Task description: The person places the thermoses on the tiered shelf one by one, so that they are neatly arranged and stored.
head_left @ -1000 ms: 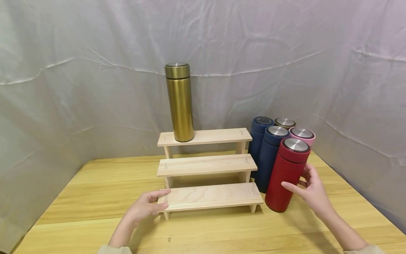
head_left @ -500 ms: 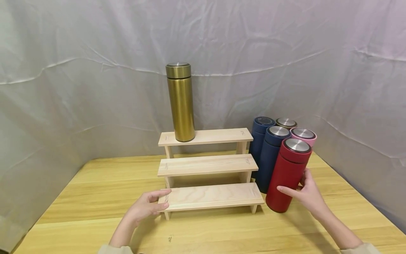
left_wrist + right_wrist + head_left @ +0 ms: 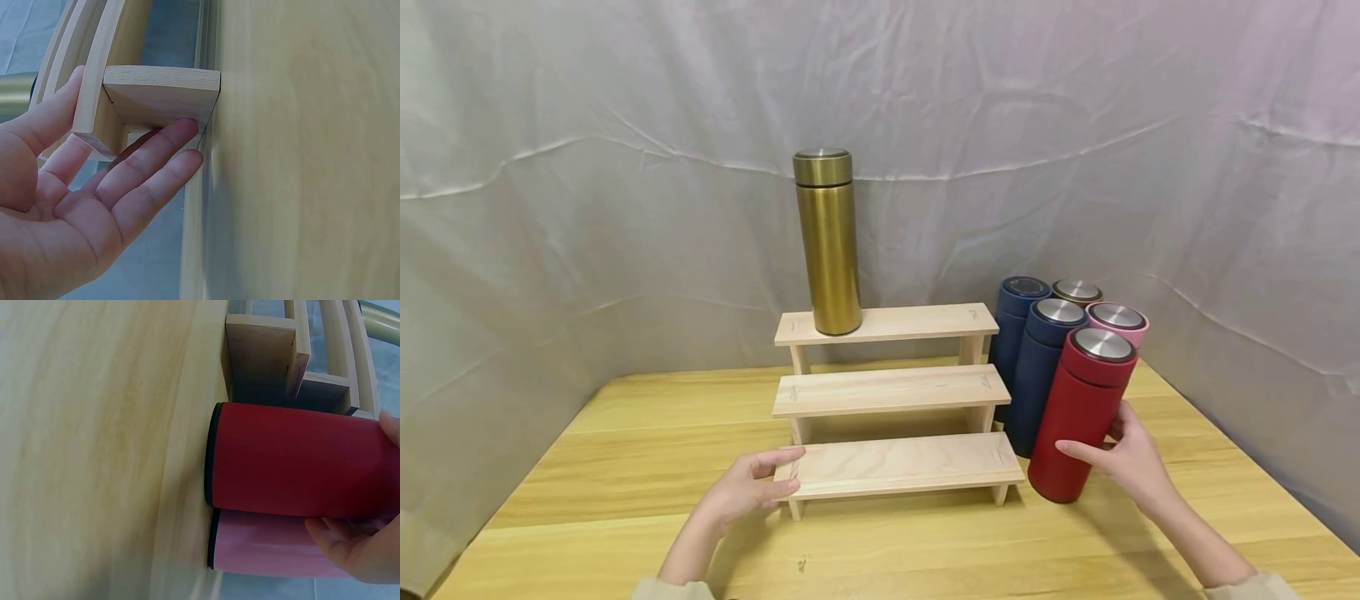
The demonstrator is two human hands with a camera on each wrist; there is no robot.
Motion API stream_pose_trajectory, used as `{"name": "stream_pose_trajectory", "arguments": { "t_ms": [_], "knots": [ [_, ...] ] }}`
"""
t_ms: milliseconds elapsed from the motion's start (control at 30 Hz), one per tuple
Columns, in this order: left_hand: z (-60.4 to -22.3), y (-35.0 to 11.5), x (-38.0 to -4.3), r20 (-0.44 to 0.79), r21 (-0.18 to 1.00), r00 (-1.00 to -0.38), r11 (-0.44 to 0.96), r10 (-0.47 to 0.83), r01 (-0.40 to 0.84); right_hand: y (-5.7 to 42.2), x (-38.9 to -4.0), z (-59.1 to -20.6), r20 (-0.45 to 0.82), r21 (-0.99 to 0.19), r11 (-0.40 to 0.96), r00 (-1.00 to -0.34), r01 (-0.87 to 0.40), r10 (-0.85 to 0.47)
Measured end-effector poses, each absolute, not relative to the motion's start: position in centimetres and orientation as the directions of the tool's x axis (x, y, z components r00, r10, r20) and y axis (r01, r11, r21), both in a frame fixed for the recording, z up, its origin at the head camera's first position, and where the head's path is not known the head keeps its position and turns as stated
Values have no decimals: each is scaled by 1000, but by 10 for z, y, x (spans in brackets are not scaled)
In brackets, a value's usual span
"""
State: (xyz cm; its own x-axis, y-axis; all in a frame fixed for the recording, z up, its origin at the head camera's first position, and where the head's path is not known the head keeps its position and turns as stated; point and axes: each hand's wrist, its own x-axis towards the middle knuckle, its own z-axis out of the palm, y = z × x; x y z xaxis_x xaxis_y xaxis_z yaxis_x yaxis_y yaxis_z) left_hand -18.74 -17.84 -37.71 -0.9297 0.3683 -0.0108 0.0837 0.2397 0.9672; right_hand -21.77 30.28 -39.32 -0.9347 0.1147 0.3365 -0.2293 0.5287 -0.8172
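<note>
In the head view, my right hand [image 3: 1123, 467] grips the red thermos bottle [image 3: 1078, 421], thumb across its front and fingers round its far side. The bottle stands upright right of a three-step wooden display stand [image 3: 887, 392]; the right wrist view shows its black base [image 3: 212, 456] at the tabletop. My left hand [image 3: 748, 483] holds the left end of the lowest step [image 3: 898, 464]. In the left wrist view its thumb [image 3: 65, 97] lies against the board, with other fingers extended beside the support leg [image 3: 162, 94]. A gold thermos bottle [image 3: 827, 250] stands left on the top step.
Behind the red bottle stand two blue bottles [image 3: 1028, 392], a pink bottle [image 3: 1123, 321] and another with a gold-rimmed lid [image 3: 1077, 290], closely grouped. The wooden table [image 3: 662, 450] meets a grey cloth backdrop [image 3: 700, 208] at the back and sides.
My right hand has shifted slightly left and down, its thumb now farther across the red bottle's front. The bottles, stand and left hand stay about the same.
</note>
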Motion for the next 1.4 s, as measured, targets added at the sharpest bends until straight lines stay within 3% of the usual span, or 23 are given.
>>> {"name": "stream_pose_trajectory", "arguments": {
  "t_ms": [100,300,433,767,1133,1400],
  "knots": [
    [-377,-178,-188,-11,967,-930,239,368,83,291,-205,-375,321,-818,535,-939,-212,119],
    [-378,-179,-188,1,966,-925,240,379,99,323,-237,-420,373,-803,541,-919,-251,127],
    [-378,-179,-188,0,967,-925,237,379,98,330,-244,-430,401,-782,568,-905,-257,142],
    [-379,-179,-189,-4,967,-926,237,377,93,274,-187,-344,406,-771,580,-905,-264,128],
    [-379,-179,-188,1,965,-925,243,380,101,271,-191,-335,502,-780,496,-855,-383,130],
    [-380,-179,-189,0,965,-925,242,380,99,253,-183,-310,503,-774,494,-859,-396,100]
  ]
}}
